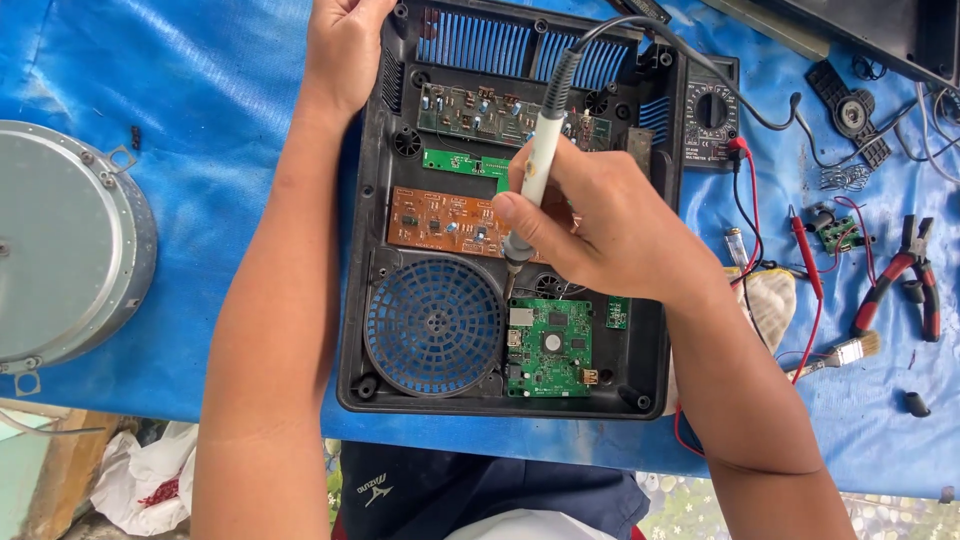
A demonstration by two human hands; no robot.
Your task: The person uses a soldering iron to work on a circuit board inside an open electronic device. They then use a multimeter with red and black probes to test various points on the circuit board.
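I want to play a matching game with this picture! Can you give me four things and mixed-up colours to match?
Things:
1. round fan grille
2. square circuit board beside the grille
3. long circuit board in the middle of the case
4. pliers handles

Colours:
A. red and black
B. green
C. blue
D. brown-orange

Right pairs: 1-C, 2-B, 3-D, 4-A.

Bonus: the right hand holds a white soldering iron like a pen, and the left hand rests on the top edge of the black case.
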